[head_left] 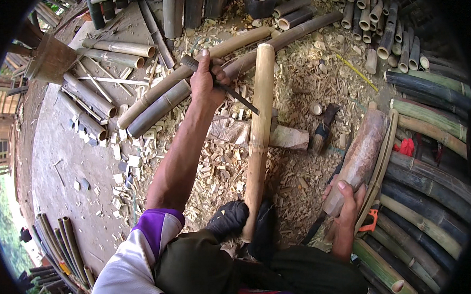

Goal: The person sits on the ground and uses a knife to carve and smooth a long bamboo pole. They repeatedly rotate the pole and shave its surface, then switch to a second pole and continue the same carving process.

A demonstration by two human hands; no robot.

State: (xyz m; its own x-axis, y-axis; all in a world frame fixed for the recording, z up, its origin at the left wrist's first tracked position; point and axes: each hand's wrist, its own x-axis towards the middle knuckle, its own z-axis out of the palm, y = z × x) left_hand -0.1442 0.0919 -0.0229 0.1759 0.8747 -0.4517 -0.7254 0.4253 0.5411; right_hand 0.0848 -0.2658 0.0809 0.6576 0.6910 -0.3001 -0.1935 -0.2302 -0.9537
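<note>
We clench the knife (219, 84) in our left hand (205, 81), right hand (348, 197) grasping the log (358, 157); we keep the pole (258, 135) braced between our feet.

Bamboo pole (258, 140): lower end hidden between dark-socked feet (228, 219) | blade (219, 84): middle covered by left hand (205, 82) | right hand (348, 197): palm hidden behind mottled log (358, 160) | orange tool (370, 221): mostly concealed (kind unclear) | stacked bamboo (433, 212): cut by dark rim.
</note>
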